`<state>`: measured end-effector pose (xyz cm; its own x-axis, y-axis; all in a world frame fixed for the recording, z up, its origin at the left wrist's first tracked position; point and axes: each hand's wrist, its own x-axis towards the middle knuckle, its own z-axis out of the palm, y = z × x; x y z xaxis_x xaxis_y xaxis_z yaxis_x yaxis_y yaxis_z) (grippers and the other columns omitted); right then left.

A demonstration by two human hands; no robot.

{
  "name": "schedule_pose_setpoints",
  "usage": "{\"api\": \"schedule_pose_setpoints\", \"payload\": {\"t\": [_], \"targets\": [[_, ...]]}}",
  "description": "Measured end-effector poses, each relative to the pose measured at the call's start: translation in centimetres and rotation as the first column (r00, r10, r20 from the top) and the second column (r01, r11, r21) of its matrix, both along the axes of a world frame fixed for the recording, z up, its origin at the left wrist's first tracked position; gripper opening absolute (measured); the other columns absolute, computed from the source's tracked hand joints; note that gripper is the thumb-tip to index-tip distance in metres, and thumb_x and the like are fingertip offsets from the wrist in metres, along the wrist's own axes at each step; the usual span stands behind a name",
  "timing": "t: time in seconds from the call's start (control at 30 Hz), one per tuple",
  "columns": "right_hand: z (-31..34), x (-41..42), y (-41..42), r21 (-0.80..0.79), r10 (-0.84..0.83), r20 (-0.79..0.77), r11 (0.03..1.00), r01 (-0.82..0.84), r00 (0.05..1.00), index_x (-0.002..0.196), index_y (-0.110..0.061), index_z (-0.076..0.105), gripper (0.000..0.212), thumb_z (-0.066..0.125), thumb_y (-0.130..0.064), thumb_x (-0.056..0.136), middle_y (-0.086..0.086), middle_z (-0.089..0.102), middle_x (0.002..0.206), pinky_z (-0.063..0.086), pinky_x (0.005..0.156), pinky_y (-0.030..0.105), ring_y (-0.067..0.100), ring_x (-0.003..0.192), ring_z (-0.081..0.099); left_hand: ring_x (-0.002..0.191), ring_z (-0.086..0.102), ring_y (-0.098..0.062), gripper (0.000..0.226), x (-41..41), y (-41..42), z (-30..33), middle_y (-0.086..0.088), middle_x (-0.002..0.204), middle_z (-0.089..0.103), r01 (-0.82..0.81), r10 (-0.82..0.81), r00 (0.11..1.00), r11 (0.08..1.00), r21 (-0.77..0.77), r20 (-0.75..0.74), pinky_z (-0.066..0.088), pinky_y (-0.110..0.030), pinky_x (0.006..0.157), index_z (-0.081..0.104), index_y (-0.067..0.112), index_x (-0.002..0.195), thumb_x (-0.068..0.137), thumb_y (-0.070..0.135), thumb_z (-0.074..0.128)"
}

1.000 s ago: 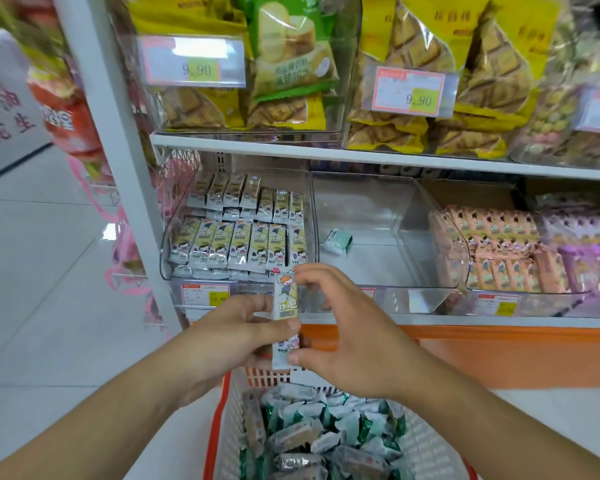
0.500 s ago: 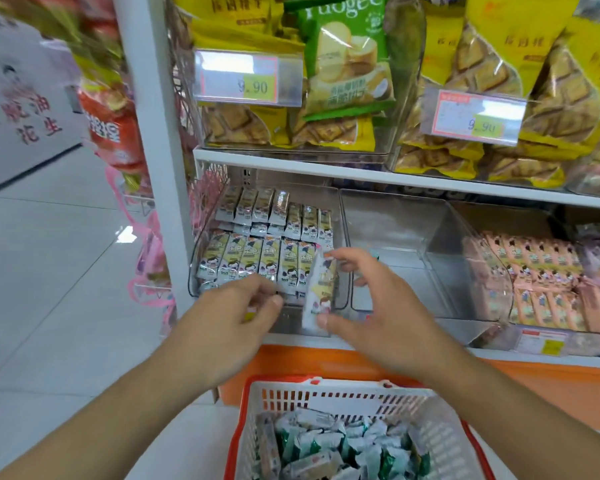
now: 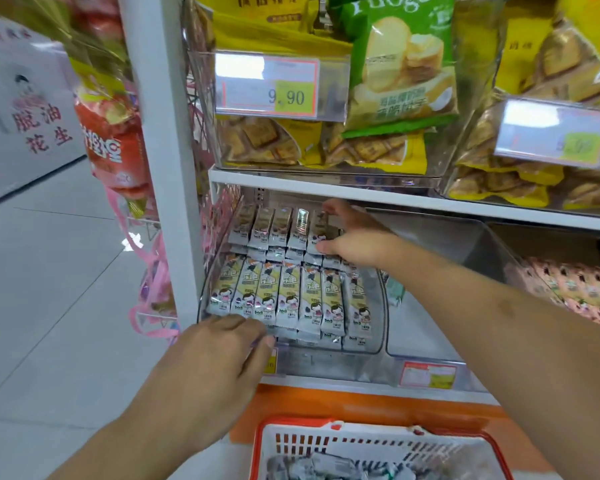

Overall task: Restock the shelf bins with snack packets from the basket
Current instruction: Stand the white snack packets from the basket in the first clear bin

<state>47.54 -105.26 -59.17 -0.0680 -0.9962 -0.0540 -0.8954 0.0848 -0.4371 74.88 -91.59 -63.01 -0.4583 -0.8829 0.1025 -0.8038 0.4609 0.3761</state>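
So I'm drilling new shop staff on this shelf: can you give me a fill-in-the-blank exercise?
1. The right hand reaches into the bin's ____ row of snack packets.
2. The left hand is at the bin's ____ edge.
3. The basket has an ____ rim.
4. The yellow price tag reads ____.

Missing: back; front; orange; 9.90

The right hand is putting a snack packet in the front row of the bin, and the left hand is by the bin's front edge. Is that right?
Not quite. The head view shows the right hand placing the snack packet in the back row of the bin, not the front row. The left hand is indeed by the bin's front edge.
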Motion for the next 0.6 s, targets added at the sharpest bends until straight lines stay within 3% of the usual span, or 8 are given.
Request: {"api": "schedule_pose_setpoints", "payload": {"t": [0.17,0.37,0.47,0.6], "targets": [[0.4,0.4,-0.6,0.06,0.058,-0.089,0.997,-0.053,0.994,0.154,-0.039,0.035,0.07,0.069,-0.051,0.093,-0.001,0.042,0.16,0.036,0.116,0.049,0.028,0.142,0.041,0.094,0.056,-0.005,0.051,-0.2,-0.1,-0.3,0.021,0.096,0.06,0.001,-0.001,1.0,1.0,-0.001,0.029,0.048,-0.028,0.087,0.06,0.038,0.104,0.098,0.06,0.015],[0.3,0.4,0.0,0.021,0.087,-0.183,0.996,-0.084,0.979,0.161,-0.038,0.028,0.075,0.063,-0.055,0.096,0.0,0.029,0.17,0.021,0.126,0.051,0.026,0.156,0.022,0.099,0.057,-0.006,0.051,-0.4,0.1,-0.4,0.021,0.103,0.062,-0.02,0.02,1.0,1.0,0.005,0.021,0.049,-0.03,0.092,0.061,0.038,0.111,0.098,0.061,0.018],[0.2,0.3,0.8,0.002,0.106,-0.209,0.994,-0.108,0.972,0.162,-0.04,0.024,0.075,0.06,-0.057,0.097,-0.001,0.027,0.17,0.021,0.126,0.051,0.026,0.157,0.019,0.105,0.058,-0.007,0.038,-0.4,0.4,-0.3,0.02,0.11,0.064,-0.032,0.032,0.999,1.0,0.001,-0.004,0.049,-0.03,0.094,0.061,0.037,0.117,0.104,0.055,0.031],[0.3,0.0,3.4,-0.019,0.107,-0.196,0.993,-0.113,0.975,0.164,-0.037,0.022,0.075,0.057,-0.055,0.1,0.0,0.022,0.173,0.016,0.127,0.047,0.027,0.159,0.014,0.115,0.057,-0.006,0.039,-0.8,1.1,0.4,0.02,0.124,0.063,-0.015,0.014,1.0,0.999,-0.035,-0.011,0.046,-0.026,0.099,0.059,0.037,0.131,0.105,0.052,0.034]]}}
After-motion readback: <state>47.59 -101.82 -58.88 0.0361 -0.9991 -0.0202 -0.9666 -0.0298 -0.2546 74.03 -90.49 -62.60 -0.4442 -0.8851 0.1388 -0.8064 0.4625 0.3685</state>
